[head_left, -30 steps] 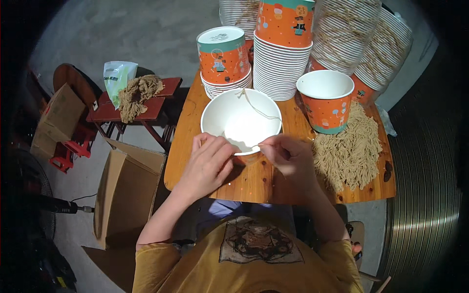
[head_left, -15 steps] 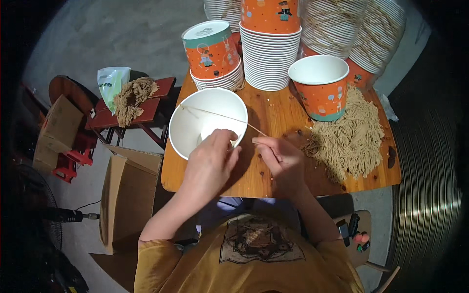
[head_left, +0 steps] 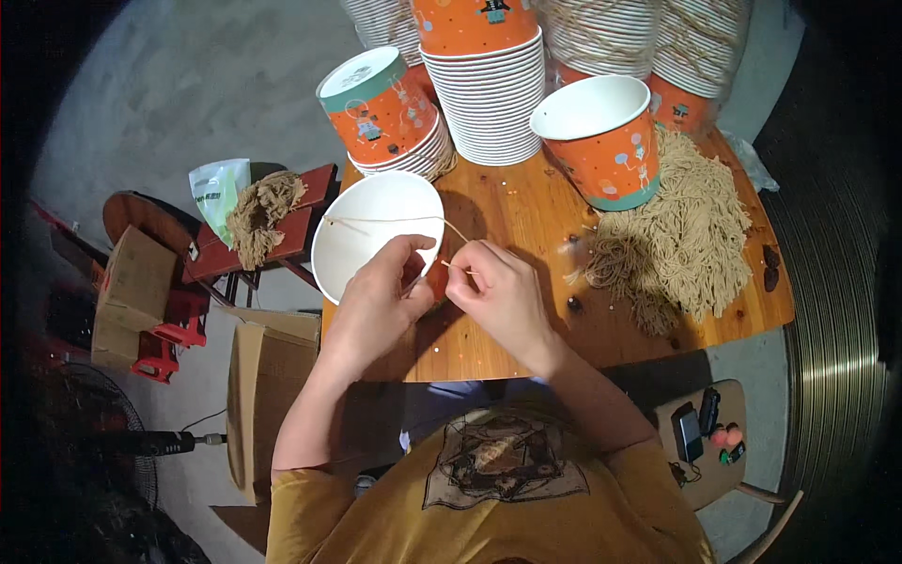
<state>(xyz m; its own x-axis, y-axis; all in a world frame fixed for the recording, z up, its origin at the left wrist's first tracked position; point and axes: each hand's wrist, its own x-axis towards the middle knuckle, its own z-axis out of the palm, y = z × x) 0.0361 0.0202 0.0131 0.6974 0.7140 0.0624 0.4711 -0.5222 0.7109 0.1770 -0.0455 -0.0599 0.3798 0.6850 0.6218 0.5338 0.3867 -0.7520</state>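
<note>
At the left of the frame, brown cartons (head_left: pixel 132 287) are stacked beside red stools (head_left: pixel 178 324). Right of them, a dark red bench (head_left: pixel 318 193) bears a plastic bag (head_left: pixel 221 193) and a tan bundle (head_left: pixel 265 216). An open cardboard box (head_left: pixel 258 414) stands below, left of your table (head_left: pixel 507 211).

Near the middle, a paper bucket (head_left: pixel 362 254), white inside, tips on the table's left part. Your left hand (head_left: pixel 373 301) is at its lower right rim, thumb and forefinger curved and apart; the other fingers are largely hidden, so whether they grip the wall you can't fairly tell from here.

A thin string (head_left: pixel 395 221) runs from the bucket's inner left wall, across its mouth and over the right rim to your right hand (head_left: pixel 498 296). There your thumb and forefinger are pinched together on it, a short end poking out leftward.

Above your hands stand an upturned orange bucket stack (head_left: pixel 385 122) and, right of it, a taller stack (head_left: pixel 489 103). Farther right, an upright orange bucket (head_left: pixel 606 155) stands just beside a heap of tan strands (head_left: pixel 700 226). At lower right, a chair (head_left: pixel 719 484) holds a phone (head_left: pixel 691 435).
</note>
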